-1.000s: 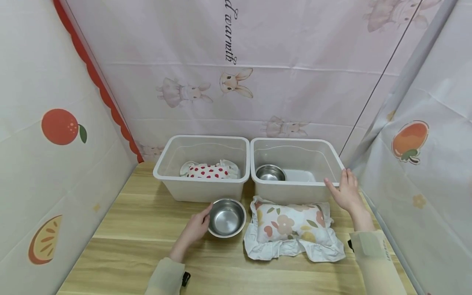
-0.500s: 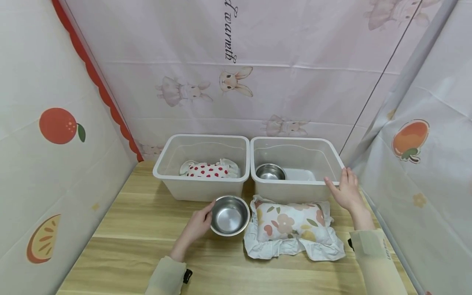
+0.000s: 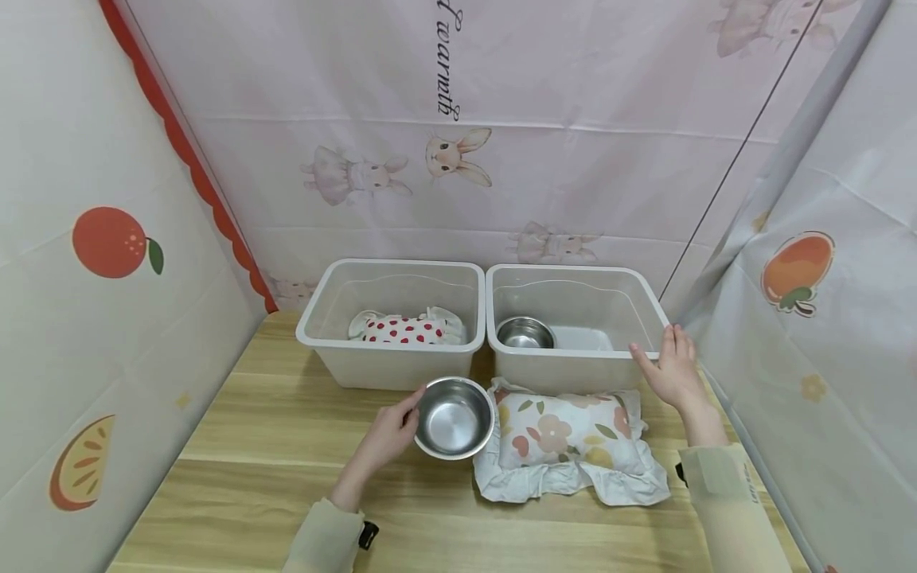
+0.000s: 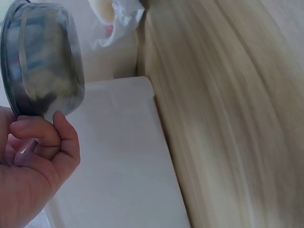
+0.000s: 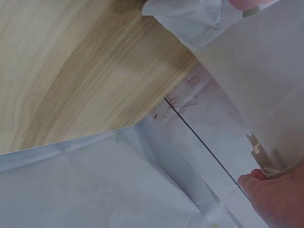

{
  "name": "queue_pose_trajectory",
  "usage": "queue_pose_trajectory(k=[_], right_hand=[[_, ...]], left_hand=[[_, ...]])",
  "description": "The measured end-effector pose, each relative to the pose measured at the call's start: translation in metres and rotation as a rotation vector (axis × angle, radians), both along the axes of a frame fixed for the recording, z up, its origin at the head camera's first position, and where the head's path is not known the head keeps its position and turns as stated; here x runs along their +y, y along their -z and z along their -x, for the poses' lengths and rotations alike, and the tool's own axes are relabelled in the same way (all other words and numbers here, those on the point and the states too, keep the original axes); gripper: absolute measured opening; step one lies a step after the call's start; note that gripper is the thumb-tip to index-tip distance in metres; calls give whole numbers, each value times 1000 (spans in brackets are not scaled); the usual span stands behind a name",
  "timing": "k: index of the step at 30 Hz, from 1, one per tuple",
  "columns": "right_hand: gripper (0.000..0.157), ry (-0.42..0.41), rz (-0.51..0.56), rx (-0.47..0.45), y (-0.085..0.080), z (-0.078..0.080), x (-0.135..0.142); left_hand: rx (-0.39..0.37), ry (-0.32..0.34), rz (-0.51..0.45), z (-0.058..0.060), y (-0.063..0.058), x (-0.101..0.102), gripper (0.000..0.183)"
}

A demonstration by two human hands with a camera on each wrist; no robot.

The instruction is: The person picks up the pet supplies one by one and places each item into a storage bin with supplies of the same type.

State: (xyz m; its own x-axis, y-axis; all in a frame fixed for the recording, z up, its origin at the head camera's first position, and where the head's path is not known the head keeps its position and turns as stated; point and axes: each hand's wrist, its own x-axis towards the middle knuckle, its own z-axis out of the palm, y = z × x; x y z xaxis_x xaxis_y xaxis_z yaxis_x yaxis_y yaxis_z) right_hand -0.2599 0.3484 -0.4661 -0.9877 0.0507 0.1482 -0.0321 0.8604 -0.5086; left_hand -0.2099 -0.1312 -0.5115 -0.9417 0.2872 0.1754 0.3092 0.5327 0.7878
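Note:
In the head view my left hand (image 3: 390, 430) pinches the left rim of a round stainless steel bowl (image 3: 454, 418), its inside facing up toward the camera. The left wrist view shows the bowl (image 4: 47, 57) side-on, with thumb and curled fingers at its rim. It hangs in front of the two white bins, overlapping the frilled edge of a floral pillow (image 3: 566, 434) on the table. My right hand (image 3: 677, 374) rests on the front right corner of the right bin (image 3: 573, 370), fingers extended along it. Inside that bin sits a second steel bowl (image 3: 526, 334).
Beside it on the left stands a matching white bin (image 3: 394, 368) with a small red-spotted pillow (image 3: 404, 330) inside. Both bins are at the back of the wooden table (image 3: 251, 469). Printed cloth (image 3: 573, 159) hangs behind and on both sides.
My left hand has carried the steel bowl a little to the right and up toward the camera, to the pillow's edge. The right hand stays at the bin corner.

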Motion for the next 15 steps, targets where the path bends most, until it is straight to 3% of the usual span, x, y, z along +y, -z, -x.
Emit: queue_pose_trajectory(k=[15], right_hand=[[94,2,12,3,3,0,1]], left_hand=[[-34,47,-41,-4,-19,6,47]])
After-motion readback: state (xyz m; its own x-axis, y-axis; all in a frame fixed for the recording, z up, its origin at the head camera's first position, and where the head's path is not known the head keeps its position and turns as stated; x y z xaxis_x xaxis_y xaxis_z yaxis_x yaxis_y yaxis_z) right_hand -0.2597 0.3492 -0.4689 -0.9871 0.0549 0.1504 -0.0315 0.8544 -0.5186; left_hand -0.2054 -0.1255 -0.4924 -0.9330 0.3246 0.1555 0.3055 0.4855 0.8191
